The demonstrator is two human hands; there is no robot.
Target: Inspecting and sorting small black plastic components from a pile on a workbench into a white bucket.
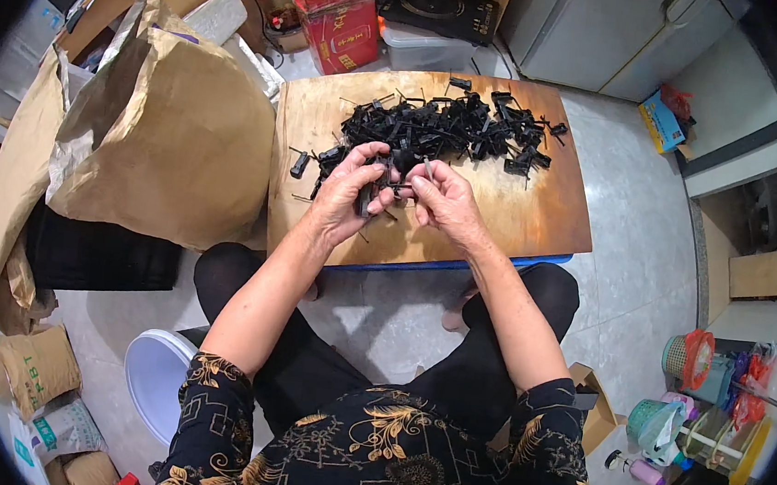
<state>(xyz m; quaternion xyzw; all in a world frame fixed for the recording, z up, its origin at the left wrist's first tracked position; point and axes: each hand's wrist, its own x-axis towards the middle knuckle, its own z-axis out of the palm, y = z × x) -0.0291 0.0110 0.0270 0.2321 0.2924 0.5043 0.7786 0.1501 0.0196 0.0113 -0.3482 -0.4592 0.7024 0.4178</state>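
Note:
My left hand (344, 200) is closed round a small black plastic part (364, 202) at the near side of a wooden board (520, 222). Close beside it, my right hand (451, 209) pinches a thin greyish strip (428, 168), perhaps a small blade, between thumb and fingers. A thin dark stem (400, 186) bridges the gap between the two hands. Just beyond them spreads a heap of black plastic parts (436, 127) with thin sticks poking out. One loose black part (299, 164) lies left of my left hand. My fingers partly hide what they hold.
A large open brown paper sack (172, 131) stands against the board's left side. A white bucket (157, 379) is by my left leg. Behind the board are a red box (338, 30), a clear plastic tub (424, 52) and a black hotplate (438, 9). An open cardboard box (597, 413) sits at right.

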